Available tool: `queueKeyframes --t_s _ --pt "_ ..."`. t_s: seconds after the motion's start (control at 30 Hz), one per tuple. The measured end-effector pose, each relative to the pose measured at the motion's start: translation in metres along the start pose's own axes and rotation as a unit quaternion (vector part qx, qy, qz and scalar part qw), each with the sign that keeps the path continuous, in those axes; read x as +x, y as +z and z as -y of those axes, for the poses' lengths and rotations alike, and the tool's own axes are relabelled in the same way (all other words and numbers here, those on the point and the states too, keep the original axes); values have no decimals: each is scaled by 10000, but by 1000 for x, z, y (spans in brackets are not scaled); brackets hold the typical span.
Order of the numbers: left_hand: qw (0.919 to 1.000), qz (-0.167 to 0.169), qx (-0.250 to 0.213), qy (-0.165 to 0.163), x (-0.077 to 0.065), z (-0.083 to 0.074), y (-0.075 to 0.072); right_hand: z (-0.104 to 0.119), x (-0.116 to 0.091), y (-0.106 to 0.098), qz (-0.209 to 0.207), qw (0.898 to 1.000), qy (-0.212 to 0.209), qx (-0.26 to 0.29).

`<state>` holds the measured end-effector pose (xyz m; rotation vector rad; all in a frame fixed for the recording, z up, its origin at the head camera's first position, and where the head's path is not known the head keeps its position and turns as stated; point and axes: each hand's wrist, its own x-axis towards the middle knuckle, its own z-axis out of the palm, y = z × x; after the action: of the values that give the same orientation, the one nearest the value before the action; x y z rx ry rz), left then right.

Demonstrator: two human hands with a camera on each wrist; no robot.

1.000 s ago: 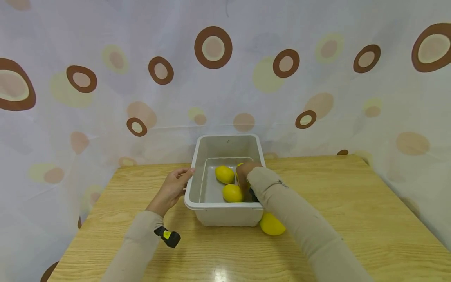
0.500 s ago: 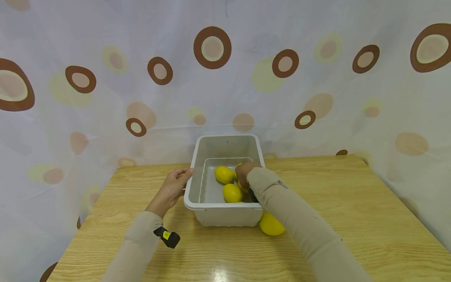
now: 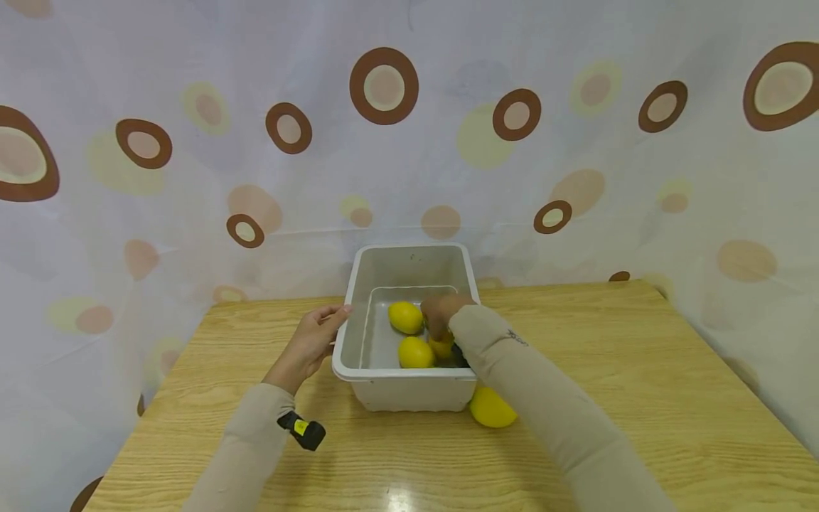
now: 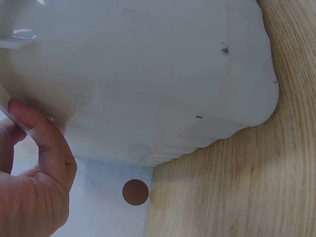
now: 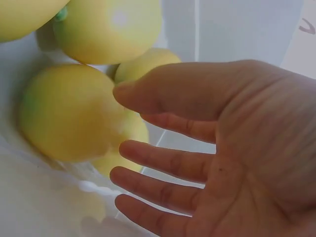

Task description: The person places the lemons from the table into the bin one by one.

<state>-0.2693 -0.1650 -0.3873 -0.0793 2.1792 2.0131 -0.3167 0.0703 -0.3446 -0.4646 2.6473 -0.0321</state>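
A pale grey plastic bin [image 3: 419,392] stands on the table, and my left hand [image 3: 315,340] grips its left rim. In the left wrist view, the thumb and fingers [image 4: 47,140] pinch that edge. My right hand [image 3: 443,313] reaches down inside, over the bin's right half. In the right wrist view its fingers [image 5: 163,190] are spread and nearly straight, beside several yellow lemons, with the thumb overlapping one lemon [image 5: 74,113]. From the head, one lemon [image 3: 406,317] lies near the middle, another [image 3: 416,353] in front, and a third [image 3: 441,346] partly under the hand.
Outside the bin, a larger yellow fruit [image 3: 493,407] sits at its front right corner, partly behind the right sleeve [image 3: 544,398]. The wooden table [image 3: 640,355] backs onto a patterned curtain [image 3: 435,163]. A black strap camera [image 3: 303,430] sits on the left wrist.
My right hand has shifted slightly left in the bin, covering the lemon at its fingertips. The front lemon has moved a little left, and one beside it shows more. My left hand stays put.
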Motion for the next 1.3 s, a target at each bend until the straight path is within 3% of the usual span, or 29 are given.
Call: queueKeyframes --t_s 0.47,0.7,1.0,1.3 --pt "10000 -24 5 -15 -1 0 0 2 -4 -2 -163 9993 -327 77" --pt "10000 -24 -76 1 -1 0 0 1 -4 -1 -215 9958 -535 718" --pt "9999 -102 -80 10 -2 0 1 10 -9 -13 -665 9886 -1026 875" --pt "9999 -131 -57 1 0 0 1 7 -36 -45 -1512 9701 -1833 486"
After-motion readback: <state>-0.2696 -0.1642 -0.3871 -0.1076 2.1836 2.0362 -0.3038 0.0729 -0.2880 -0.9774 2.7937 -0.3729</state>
